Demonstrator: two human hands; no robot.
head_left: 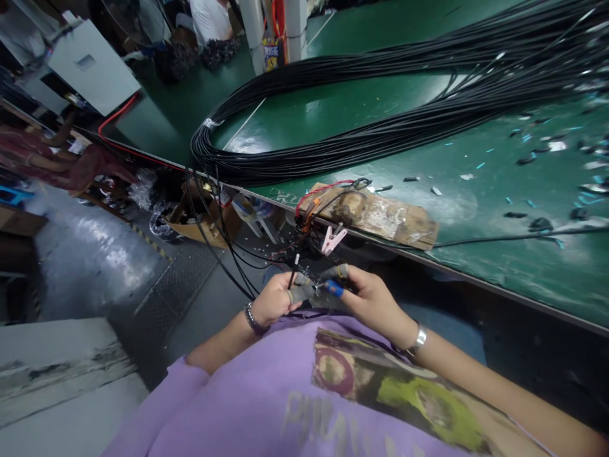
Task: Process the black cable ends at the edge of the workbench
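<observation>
My left hand (278, 297) is closed around a black cable (293, 273), whose pale tip sticks up above the fingers. Its thumb and forefinger wear grey wrappings and pinch together in front of my chest. Close by on the right, my right hand (368, 299) has its thumb and forefinger drawn together, one wrapped in blue and one in grey. Thin pale strands show between the two hands' fingertips, too small to make out clearly. Black cables run from the left hand up to a large cable coil (285, 162) on the green table.
Fixed at the table edge is a tape-covered wooden block (390, 219), with a pink clip (333, 239) and red and black wires beside it. Cable scraps litter the green table (457, 197) at right. A cardboard box (204, 231) stands below; another person sits far left.
</observation>
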